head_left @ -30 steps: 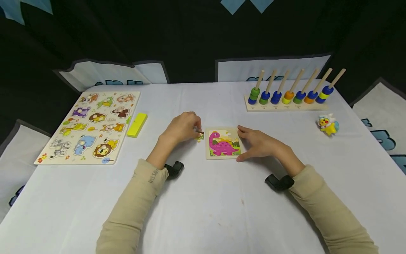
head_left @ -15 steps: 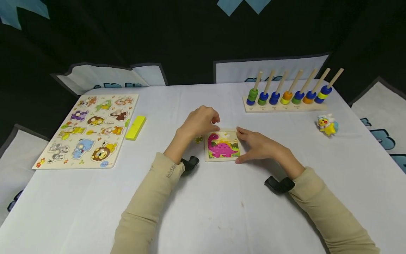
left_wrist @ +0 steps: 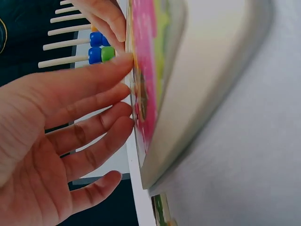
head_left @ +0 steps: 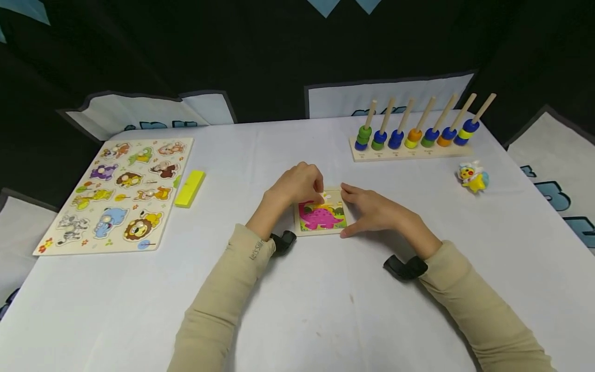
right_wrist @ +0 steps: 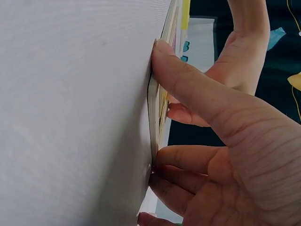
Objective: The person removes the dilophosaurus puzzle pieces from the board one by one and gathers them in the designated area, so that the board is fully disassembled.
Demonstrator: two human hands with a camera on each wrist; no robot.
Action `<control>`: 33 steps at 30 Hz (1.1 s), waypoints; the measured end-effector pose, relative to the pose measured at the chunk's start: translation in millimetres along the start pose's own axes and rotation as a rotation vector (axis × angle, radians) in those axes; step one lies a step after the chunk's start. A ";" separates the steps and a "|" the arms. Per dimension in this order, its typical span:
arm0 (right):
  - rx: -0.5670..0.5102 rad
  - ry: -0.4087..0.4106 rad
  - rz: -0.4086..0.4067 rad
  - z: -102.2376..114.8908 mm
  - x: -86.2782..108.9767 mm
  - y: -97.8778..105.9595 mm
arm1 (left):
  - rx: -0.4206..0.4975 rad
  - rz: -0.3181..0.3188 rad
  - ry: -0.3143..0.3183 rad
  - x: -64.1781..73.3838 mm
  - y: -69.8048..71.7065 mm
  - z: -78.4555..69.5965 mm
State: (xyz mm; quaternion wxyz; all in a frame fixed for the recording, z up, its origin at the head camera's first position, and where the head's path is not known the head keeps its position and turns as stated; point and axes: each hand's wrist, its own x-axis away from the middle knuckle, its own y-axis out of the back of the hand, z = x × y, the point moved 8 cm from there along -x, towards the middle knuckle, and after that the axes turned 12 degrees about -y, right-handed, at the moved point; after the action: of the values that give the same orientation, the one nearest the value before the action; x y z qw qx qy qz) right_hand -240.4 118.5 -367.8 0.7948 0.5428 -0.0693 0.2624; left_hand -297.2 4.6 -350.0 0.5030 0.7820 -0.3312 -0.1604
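A small wooden dinosaur puzzle (head_left: 321, 219) in a pale frame lies on the table in the head view. My left hand (head_left: 297, 185) reaches over its upper left part, thumb and fingertips down at the picture. It pinches a small puzzle piece, mostly hidden by the fingertips. My right hand (head_left: 376, 209) holds the frame's right side, thumb at the near corner and fingers at the far one. In the right wrist view the thumb (right_wrist: 176, 70) presses the frame's edge. A loose puzzle piece (left_wrist: 161, 209) lies beside the frame in the left wrist view.
An animal peg puzzle board (head_left: 153, 227) and a yellow block (head_left: 189, 189) lie at the left. Towards the back right stands a wooden peg rack (head_left: 413, 153) with coloured beads. A small yellow figurine (head_left: 473, 177) is near it. A dark curtain (head_left: 260, 57) hangs behind the table.
My left hand has moved right, from a small brown piece beside the frame onto the dinosaur picture. The right hand has kept its hold on the frame. The head view has shifted slightly.
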 end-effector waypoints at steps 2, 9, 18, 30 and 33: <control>0.003 0.003 -0.002 0.6 -0.1 1.0 | 0.013 0.016 -0.008 0.0 -0.7 -2.1; 0.014 0.007 0.002 1.6 -1.5 1.8 | 0.003 0.021 0.012 1.0 0.4 -6.2; 0.020 -0.006 0.001 3.7 -3.9 1.5 | -0.036 0.062 0.058 8.0 3.0 -4.0; 0.014 -0.006 0.003 1.4 -4.3 0.1 | -0.026 0.067 -0.020 2.1 -5.8 -7.5; 0.010 -0.003 0.002 1.4 -3.7 -0.3 | -0.022 0.058 -0.020 1.1 -6.7 -7.0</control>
State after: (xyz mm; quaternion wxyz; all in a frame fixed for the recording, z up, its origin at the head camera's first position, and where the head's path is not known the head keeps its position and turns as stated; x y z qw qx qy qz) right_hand -243.2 115.9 -369.0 0.7917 0.5471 -0.0696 0.2627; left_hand -289.9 10.5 -352.8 0.5128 0.7648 -0.3570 -0.1573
